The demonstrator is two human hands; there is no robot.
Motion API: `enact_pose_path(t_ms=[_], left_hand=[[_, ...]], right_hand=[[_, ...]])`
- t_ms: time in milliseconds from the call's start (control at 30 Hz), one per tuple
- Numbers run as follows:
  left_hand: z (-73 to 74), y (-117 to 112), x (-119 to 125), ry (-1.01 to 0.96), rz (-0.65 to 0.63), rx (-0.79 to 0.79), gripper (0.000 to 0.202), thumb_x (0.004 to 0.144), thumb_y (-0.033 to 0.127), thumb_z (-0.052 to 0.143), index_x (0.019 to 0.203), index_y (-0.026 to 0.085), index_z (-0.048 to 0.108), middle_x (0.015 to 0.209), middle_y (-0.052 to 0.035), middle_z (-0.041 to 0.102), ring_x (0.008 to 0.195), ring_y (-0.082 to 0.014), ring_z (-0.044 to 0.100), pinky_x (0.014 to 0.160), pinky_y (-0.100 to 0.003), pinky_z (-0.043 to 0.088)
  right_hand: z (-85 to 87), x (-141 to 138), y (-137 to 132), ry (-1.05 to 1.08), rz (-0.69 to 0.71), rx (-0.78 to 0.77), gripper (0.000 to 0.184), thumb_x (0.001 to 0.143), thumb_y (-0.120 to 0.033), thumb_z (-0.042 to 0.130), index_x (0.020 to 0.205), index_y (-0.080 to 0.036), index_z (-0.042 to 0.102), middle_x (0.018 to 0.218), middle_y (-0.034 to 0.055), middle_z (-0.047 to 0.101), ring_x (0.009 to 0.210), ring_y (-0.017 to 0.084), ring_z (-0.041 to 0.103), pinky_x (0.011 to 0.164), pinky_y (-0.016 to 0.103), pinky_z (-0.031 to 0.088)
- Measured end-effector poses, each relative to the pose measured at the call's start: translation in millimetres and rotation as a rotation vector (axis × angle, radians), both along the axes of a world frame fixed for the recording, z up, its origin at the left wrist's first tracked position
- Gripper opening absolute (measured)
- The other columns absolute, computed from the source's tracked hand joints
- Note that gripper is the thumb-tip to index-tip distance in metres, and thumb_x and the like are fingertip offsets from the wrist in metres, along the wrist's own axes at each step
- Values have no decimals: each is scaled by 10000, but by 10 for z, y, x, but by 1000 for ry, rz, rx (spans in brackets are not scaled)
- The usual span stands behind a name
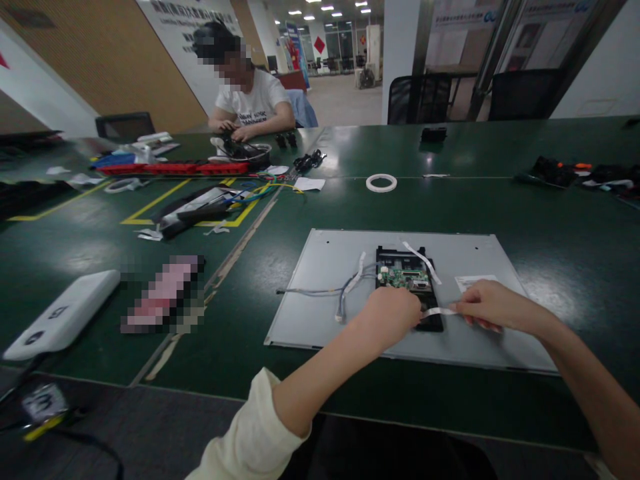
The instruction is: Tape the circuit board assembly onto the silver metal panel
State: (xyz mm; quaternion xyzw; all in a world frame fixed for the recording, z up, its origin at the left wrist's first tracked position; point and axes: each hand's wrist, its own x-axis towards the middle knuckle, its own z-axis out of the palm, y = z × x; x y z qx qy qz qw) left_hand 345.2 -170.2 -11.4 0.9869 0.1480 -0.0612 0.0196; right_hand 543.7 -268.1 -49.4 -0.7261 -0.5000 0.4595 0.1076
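Note:
A grey metal panel (310, 267) lies flat on the green table. On it sits a black plastic frame (435, 325) with a green circuit board (400, 275). Between my hands stretches a short strip of white tape (439, 311). My left hand (393, 308) closes on the tape's left end, over the frame's lower part. My right hand (481, 305) pinches its right end above the panel. Another white strip (421, 261) crosses the frame's upper right. Grey cables (345, 293) run left from the board, with a white strip (361, 267) on them. My left fingertips are partly hidden.
A roll of white tape (381, 183) lies beyond the panel. To the left are a white power bank (63, 313), a blurred-out pink object (163, 293) and a black-and-silver part (197, 208) with wires. Across the table a person (253, 100) handles dark cables.

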Motion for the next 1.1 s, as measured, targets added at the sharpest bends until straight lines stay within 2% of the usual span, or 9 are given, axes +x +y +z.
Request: enact_pose_path(t_ms=[233, 400, 500, 600, 667, 833, 967, 1033, 1100], left_hand=[[28, 153, -41, 79, 11, -105, 267, 862, 302, 515, 774, 111, 679, 734, -115, 683, 714, -225, 657, 646, -299, 486], [19, 263, -65, 108, 6, -234, 260, 836, 274, 513, 667, 125, 642, 508, -50, 597, 540, -169, 602, 589, -264, 463], [55, 283, -65, 147, -13, -351, 260, 813, 216, 476, 603, 135, 607, 404, -12, 529, 423, -140, 541, 495, -239, 414], [95, 275, -59, 159, 28, -511, 221, 788, 186, 460, 631, 130, 606, 468, -7, 583, 370, -100, 511, 444, -210, 380], [114, 263, -52, 155, 39, -599, 210, 775, 174, 450, 664, 129, 623, 532, -15, 622, 368, -87, 505, 432, -200, 373], [139, 266, -44, 175, 15, -725, 200, 737, 160, 479, 689, 134, 672, 522, -16, 618, 394, -94, 490, 448, -208, 380], [178, 368, -88, 188, -12, -847, 173, 728, 224, 537, 712, 139, 686, 503, -5, 598, 402, -92, 471, 467, -214, 382], [209, 494, -134, 126, 34, -887, 200, 754, 254, 520, 722, 139, 681, 525, -5, 600, 397, -84, 449, 454, -211, 365], [230, 669, -195, -19, 169, -840, 260, 799, 285, 468, 719, 137, 667, 552, -14, 605, 399, -84, 436, 446, -214, 353]], right_hand=[[43, 180, -58, -192, 51, 42, 455, 805, -561, 542, 622, -146, 574, 513, 16, 506, 454, 107, 451, 431, 213, 273], [39, 256, -64, -189, 100, 132, 370, 790, -515, 588, 698, -157, 589, 624, 18, 555, 561, 123, 489, 491, 222, 302], [82, 212, -65, -55, 94, 183, 334, 826, -487, 559, 775, -159, 597, 691, 21, 567, 615, 127, 515, 521, 216, 350], [117, 108, -70, 172, 128, 186, 321, 863, -471, 523, 952, -176, 615, 842, 30, 593, 625, 114, 533, 524, 205, 397], [103, 56, -68, 254, 146, 140, 320, 871, -450, 513, 976, -166, 616, 846, 31, 594, 555, 92, 509, 493, 196, 392], [-5, 135, -49, 243, 57, 87, 316, 885, -408, 465, 873, -123, 602, 660, 11, 538, 457, 74, 450, 428, 179, 326], [-21, 252, -51, 225, 50, 103, 344, 891, -432, 467, 865, -119, 607, 662, 14, 536, 480, 72, 449, 460, 183, 339], [-6, 262, -52, 232, 33, 115, 365, 897, -450, 457, 886, -118, 608, 661, 16, 536, 509, 79, 463, 486, 188, 352], [7, 246, -48, 256, 7, 126, 388, 896, -470, 448, 917, -117, 607, 671, 21, 540, 544, 90, 480, 509, 194, 364]])
